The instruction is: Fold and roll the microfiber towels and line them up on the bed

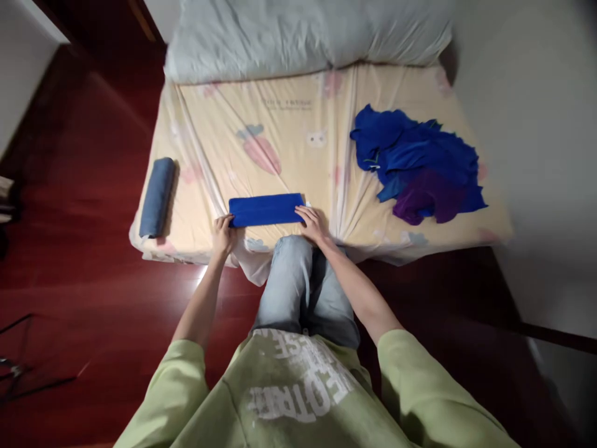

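Observation:
A blue cloth [265, 210], folded into a flat, narrow strip, lies near the front edge of the bed. At its left end, my left hand [224, 231] has its fingers closed on the lower corner. My right hand [311, 223] rests at the opposite end, with its fingertips on the cloth's edge and a small white tag beside them; its fingers look closed on that edge. A rolled blue-grey cloth [157, 198] lies at the bed's left side. To the right sits a crumpled pile of blue cloths [415, 149] with a purple cloth [426, 198] at its front.
The bed [298, 149] has a cream sheet with a printed carrot and loose wrinkles. A large grey bedding roll [308, 37] spans its far side. A wall stands on the right. Dark thin metal legs [18, 367] show on the floor at lower left.

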Tool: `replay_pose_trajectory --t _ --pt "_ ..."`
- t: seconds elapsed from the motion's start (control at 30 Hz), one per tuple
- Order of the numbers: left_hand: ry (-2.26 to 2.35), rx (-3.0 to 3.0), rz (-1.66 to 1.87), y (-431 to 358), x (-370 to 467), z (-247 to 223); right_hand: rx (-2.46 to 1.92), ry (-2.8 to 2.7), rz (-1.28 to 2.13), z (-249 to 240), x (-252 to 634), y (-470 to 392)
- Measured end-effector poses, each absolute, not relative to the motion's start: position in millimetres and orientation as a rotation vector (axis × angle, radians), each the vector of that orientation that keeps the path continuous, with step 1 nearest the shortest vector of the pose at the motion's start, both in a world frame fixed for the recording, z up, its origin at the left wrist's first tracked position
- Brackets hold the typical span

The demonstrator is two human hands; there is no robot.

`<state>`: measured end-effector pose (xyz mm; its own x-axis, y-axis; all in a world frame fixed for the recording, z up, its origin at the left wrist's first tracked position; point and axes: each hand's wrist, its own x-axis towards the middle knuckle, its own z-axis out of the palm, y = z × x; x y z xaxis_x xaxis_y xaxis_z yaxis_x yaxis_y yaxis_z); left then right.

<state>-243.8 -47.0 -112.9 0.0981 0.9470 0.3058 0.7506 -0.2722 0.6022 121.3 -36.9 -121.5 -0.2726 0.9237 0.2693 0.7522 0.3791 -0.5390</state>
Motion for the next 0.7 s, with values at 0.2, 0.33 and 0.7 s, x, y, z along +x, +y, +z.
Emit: replay_pose_trajectory --t 0.2,0.33,0.7 --pt "1.546 2.081 0.888 -80.3 -250.5 -102.6 -1.268 -1.953 0.695 -116.5 136.4 -81.6" --pt "1.579 1.961 0.936 -77.4 -250.2 -103.9 -1.370 -1.716 0.752 -119.5 131.3 -83.6" --pt "1.748 1.479 1.115 -31.2 -251.1 -133.9 -1.487 -1.142 0.937 -144.3 120.3 -57.1"
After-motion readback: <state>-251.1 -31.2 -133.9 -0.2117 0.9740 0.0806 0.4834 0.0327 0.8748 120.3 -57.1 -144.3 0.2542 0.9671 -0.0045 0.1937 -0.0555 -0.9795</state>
